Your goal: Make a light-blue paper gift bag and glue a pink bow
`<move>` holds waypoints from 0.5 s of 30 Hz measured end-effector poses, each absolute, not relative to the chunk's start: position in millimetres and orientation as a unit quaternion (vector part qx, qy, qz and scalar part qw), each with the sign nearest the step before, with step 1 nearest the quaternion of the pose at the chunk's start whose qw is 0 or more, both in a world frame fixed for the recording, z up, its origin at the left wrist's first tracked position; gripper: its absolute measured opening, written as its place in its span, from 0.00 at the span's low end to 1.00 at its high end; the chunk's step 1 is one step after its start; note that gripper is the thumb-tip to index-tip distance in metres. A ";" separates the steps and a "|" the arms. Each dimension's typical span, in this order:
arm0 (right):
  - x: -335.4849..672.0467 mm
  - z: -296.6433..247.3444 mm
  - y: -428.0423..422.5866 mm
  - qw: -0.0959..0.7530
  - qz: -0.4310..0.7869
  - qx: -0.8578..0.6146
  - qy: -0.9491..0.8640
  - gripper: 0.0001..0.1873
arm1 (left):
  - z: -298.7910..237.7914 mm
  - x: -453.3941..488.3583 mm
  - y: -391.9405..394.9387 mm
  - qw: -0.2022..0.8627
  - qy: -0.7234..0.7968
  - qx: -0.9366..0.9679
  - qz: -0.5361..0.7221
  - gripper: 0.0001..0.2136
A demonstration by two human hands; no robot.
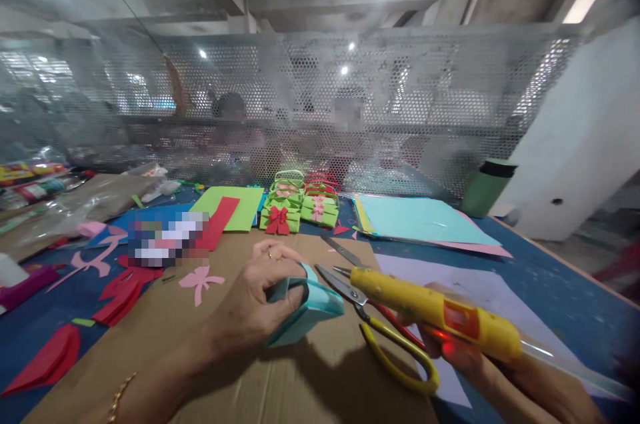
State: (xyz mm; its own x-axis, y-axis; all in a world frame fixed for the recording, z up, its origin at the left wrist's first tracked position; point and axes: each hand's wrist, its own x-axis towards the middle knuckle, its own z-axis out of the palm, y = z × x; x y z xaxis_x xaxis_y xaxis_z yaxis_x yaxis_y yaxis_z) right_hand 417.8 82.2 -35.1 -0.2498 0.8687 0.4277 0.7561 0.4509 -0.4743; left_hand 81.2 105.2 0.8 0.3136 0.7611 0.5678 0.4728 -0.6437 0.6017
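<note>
resting on a sheet of brown cardboard [310, 384] that covers the blue counter [560, 284], a folded teal paper piece [310, 314] is grasped by the left hand [255, 301], the fingers curled over its upper edge. a yellow hot glue gun [440, 311] is clenched in the right hand [480, 364] just right of the teal piece, its metal tip pointed toward that piece but held apart from it; a red glow is seen at the gun's trigger area. yellow-handled scissors [385, 334] are laid on the cardboard between the teal piece and the right hand, partly under the gun. beyond the teal piece, green paper baskets [300, 207] with red and pink bows are lined up at the far edge of the cardboard. a stack of coloured paper sheets [425, 221] is spread to the right of the baskets, and a green cup [487, 187] is stood beyond that stack. left of the teal piece, a pink paper bow [200, 281] and red paper cut-outs [123, 294] are scattered. people are seated behind a perforated metal screen [400, 97] past the baskets.
</note>
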 end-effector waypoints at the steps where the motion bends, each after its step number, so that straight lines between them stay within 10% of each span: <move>1: 417.7 -34.7 82.6 0.327 0.085 -0.516 -0.787 0.26 | 0.3 81.3 105.1 0.162 0.388 0.795 0.437 0.08; 15: 402.4 -12.7 86.1 0.358 0.076 -0.483 -0.795 0.25 | 0.4 83.8 107.3 0.127 0.378 0.805 0.439 0.10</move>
